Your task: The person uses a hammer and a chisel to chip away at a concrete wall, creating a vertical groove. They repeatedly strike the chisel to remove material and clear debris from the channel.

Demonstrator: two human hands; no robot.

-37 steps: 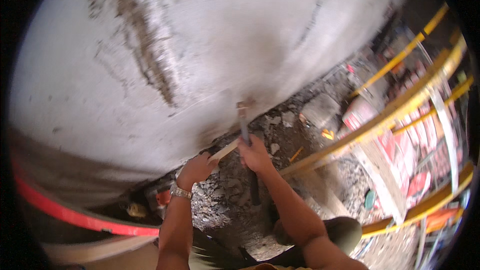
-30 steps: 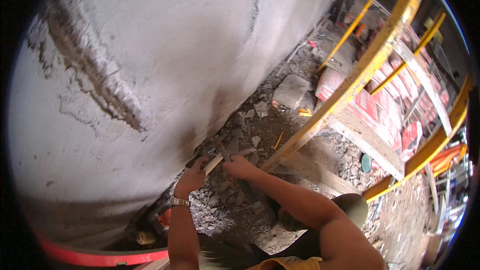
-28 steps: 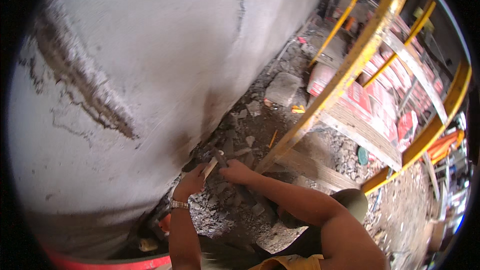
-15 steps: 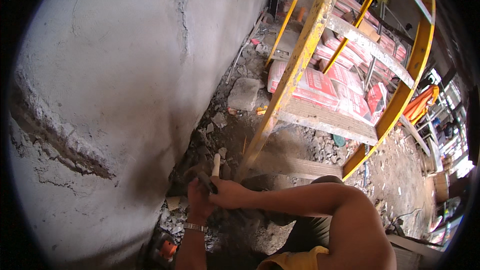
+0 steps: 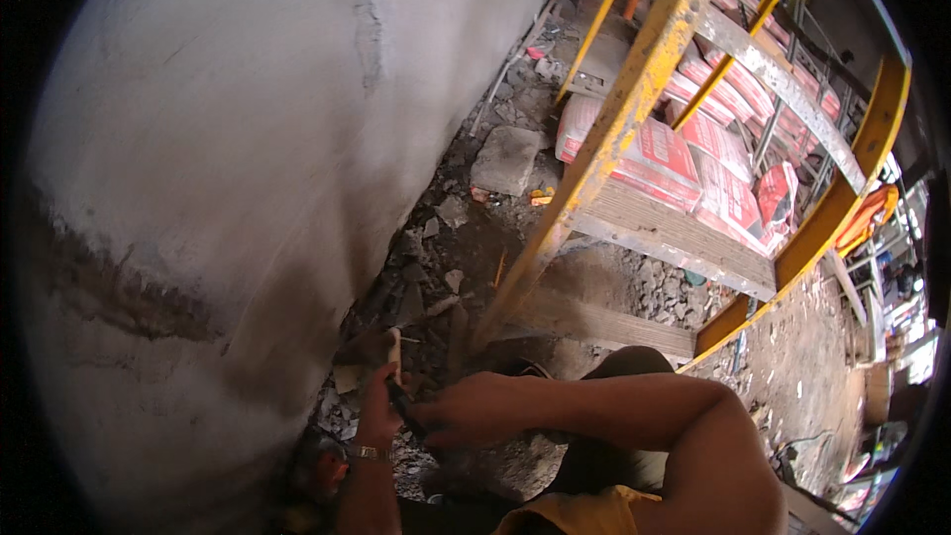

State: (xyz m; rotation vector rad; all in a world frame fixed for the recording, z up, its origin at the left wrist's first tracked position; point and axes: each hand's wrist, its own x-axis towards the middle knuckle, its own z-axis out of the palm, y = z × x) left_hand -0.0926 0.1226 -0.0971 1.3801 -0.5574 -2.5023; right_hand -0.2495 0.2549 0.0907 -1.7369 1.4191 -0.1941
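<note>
Low beside the wall, my left hand [image 5: 376, 412], with a metal-banded watch [image 5: 371, 453] on its wrist, is closed around a tool with a pale handle [image 5: 395, 355]. The handle end sticks up above the fingers. A dark, bar-like part [image 5: 400, 399] shows between my two hands; whether it belongs to the same tool I cannot tell. My right hand [image 5: 474, 409] reaches across from the right, its fingers beside the dark part. They are smeared by motion, so their grip is unclear.
A grey plastered wall [image 5: 228, 119] with a rough groove rises at left. Rubble and a concrete block [image 5: 506, 160] lie along its foot. A yellow stepladder [image 5: 634, 89] stands ahead, with red-and-white bags [image 5: 644, 159] behind. An orange object [image 5: 330, 471] sits by my left wrist.
The pale handle has moved left and down, now above my left hand. My right hand has shifted slightly right and down, apart from the handle. The view has turned a little.
</note>
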